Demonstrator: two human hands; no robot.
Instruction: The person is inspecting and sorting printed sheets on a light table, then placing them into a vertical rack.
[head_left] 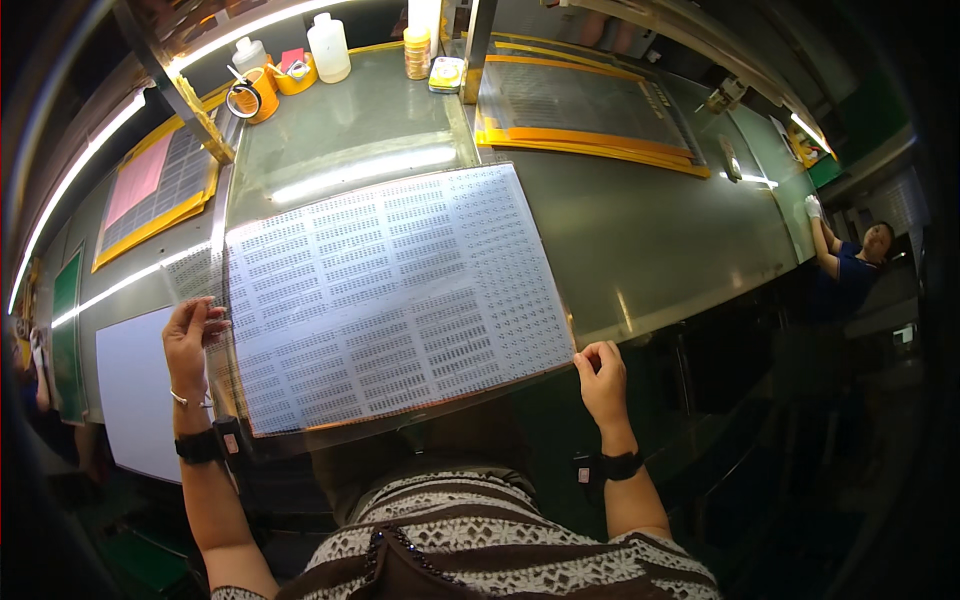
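A large pale panel (380, 310) with rows of small dark marks and a thin copper-coloured edge lies at a slant on the worktop before me. A clear film sheet (200, 275) with similar marks shows beyond its left side. My left hand (190, 345) is closed at the film's left edge, its fingers pinching it. With thumb and fingertips together, my right hand (602, 380) grips the panel's near right corner. Black bands circle both wrists.
A green-grey worktop (660, 240) spreads right. Farther back stand white bottles (329, 48), orange tape rolls (252, 97) and a stack of framed sheets (590, 105). A white board (150, 380) lies left. A metal post (480, 50) rises behind; a co-worker (860, 260) is at right.
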